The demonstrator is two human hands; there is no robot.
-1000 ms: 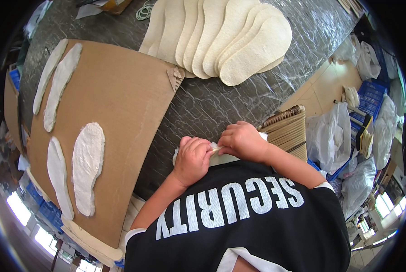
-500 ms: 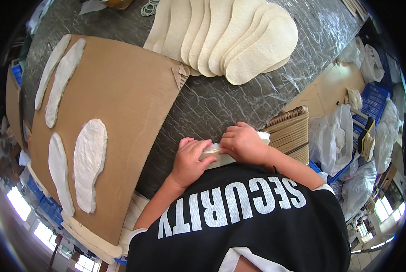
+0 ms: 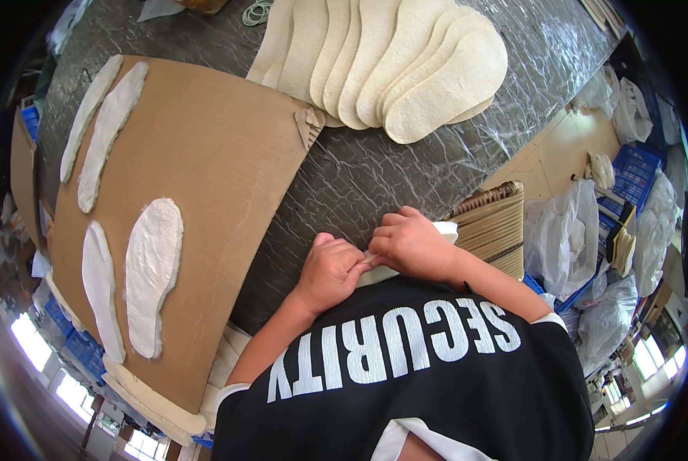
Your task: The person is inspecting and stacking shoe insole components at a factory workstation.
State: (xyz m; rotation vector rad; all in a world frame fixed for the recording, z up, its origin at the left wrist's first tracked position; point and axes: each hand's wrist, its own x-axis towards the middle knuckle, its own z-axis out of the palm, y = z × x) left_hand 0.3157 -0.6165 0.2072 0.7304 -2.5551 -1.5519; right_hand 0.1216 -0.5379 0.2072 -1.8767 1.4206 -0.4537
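Note:
Close to my chest, at the table's near edge, my two hands meet on a white insole [image 3: 448, 230] that they mostly cover. Its rounded end sticks out past my right hand [image 3: 412, 244], and a pale strip shows below the fingers. My right hand is closed on the piece, fingertips pinched at its edge. Beside it, my left hand [image 3: 330, 269] is bent in with thumb and fingers pressed together on the same edge. On a brown cardboard sheet [image 3: 206, 154] to the left lie several fluffy white insoles [image 3: 154, 269].
Cream insoles [image 3: 436, 84] lie fanned out at the far side of the dark, plastic-covered table [image 3: 344, 177]. A woven-cord stool or chair [image 3: 490, 230] stands at the right. Beyond it are clear plastic bags [image 3: 563, 238] and blue crates [image 3: 634, 173].
My left hand has closed from a loose, spread grip to a pinch and moved slightly right, against my right hand. Less of the white insole shows between them.

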